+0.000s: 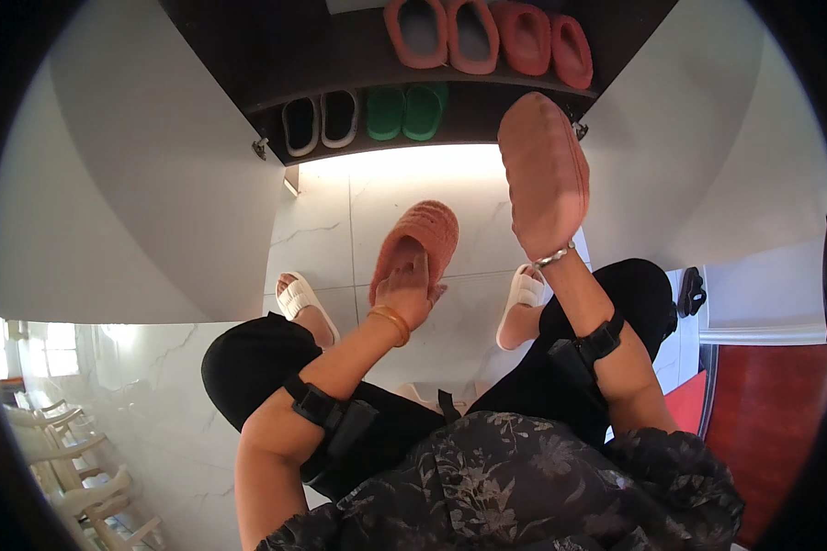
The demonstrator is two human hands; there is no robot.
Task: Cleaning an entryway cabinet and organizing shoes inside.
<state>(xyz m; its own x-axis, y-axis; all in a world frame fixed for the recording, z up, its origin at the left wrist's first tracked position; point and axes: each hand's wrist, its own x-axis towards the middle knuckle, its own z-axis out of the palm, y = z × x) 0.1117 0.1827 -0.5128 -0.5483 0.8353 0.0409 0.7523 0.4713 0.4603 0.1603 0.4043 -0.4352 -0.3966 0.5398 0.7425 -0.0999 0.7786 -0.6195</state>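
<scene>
Our left hand (409, 296) reaches into the mouth of a fluffy pink slipper (435, 230), fingers roughly straight, thumb spread aside; whether they grip, we cannot tell. Our right hand is hidden by a second pink slipper (544, 174), sole facing us, so its fingers' closure stays unknown. Both slippers are outside the open cabinet, in front of its shelves. Inside, four pairs already stand: peach (471, 39) and coral (526, 41) above, white-rimmed (322, 121) and green (406, 112) below. We judge only the pair at our hands remains unplaced.
</scene>
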